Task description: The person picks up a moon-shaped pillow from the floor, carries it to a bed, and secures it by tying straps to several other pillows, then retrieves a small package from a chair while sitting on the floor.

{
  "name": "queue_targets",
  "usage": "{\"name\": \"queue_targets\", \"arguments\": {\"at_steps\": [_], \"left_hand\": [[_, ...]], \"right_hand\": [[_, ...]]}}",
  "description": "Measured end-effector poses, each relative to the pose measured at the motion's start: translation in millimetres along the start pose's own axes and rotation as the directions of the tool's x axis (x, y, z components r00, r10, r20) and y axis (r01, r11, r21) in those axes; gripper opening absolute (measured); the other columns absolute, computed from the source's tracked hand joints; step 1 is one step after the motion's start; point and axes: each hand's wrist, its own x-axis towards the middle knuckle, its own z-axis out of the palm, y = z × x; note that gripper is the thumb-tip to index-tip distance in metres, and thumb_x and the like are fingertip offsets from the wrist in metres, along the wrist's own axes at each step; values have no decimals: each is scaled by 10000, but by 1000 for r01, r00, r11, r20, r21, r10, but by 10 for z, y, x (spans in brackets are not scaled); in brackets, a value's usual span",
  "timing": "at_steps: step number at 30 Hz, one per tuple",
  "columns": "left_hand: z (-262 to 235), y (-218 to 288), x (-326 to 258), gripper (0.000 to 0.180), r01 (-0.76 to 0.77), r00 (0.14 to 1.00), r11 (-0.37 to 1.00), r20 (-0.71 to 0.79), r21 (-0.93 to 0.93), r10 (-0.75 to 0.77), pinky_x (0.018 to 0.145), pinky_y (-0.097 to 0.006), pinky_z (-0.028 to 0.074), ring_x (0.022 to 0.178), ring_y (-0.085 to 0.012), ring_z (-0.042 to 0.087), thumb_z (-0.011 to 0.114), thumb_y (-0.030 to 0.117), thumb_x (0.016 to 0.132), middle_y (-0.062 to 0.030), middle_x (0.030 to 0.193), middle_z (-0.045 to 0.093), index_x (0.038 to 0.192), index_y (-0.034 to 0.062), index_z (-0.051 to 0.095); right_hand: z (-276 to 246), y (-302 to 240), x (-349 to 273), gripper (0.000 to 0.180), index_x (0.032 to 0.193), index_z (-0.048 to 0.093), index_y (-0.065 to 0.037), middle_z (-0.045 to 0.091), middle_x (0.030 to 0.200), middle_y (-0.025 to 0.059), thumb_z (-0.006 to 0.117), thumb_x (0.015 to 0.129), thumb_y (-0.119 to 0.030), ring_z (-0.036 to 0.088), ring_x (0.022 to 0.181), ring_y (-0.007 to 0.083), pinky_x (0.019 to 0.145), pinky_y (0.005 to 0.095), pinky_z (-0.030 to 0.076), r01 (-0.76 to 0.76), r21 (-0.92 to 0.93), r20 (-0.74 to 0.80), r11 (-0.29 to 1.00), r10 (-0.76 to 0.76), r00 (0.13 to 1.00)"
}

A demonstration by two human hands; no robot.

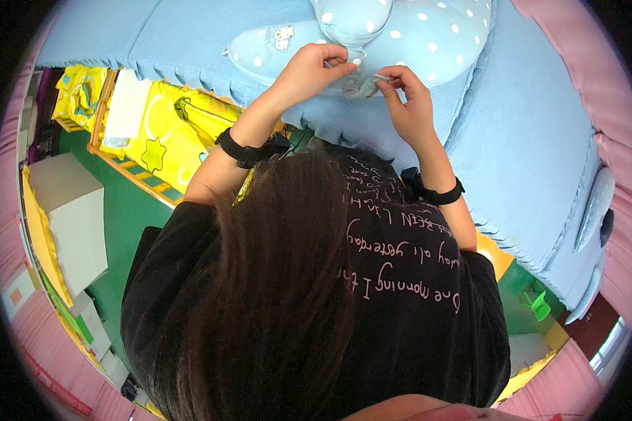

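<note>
Head view looks down over a person's dark hair and black printed shirt to both hands raised at twelve o'clock over a light-blue quilted bed cover (541, 140). A pale-blue cushion with white polka dots (428, 38) lies on the cover, and at its lower edge sits a small flap of thin grey-white fabric (361, 85). Left hand (309, 70) has its fingers curled shut, pinching the flap's upper edge at about eleven o'clock of it; right hand (407, 102) pinches the flap's other end at about three o'clock, thumb and forefinger closed on it. Cushion and flap look soft, light and limp, so I judge a fingertip pinch near the seam grips best. Black bands ring both wrists. Yellow patterned bedding (165, 137) lies at nine o'clock
</note>
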Motion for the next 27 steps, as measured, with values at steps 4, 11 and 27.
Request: {"name": "queue_targets", "arguments": {"at_steps": [4,11,27], "left_hand": [[-82,-42,59,154,-103,994,994,45,33,102,502,-216,328,566,-44,366,625,138,802,33,595,434,778,-5,574],[-138,-73,107,125,-100,989,995,110,11,99,531,-233,374,579,-58,410,599,101,794,-1,635,499,813,-21,575],[-203,-62,164,223,-146,975,975,192,167,114,529,-233,398,563,-74,457,662,200,781,-23,612,531,755,-8,586]], "right_hand": [[105,-55,112,122,887,583,-24,588,800,68,621,773,-47,528,679,154,621,251,437,100,-133,-42,986,-106,993],[238,26,204,131,875,583,-28,576,782,69,638,763,-67,533,670,167,610,263,445,98,-234,-117,967,-129,985],[348,50,218,206,969,587,-15,625,783,86,626,777,-78,590,702,170,587,265,462,-64,-195,-193,979,26,981]]}}
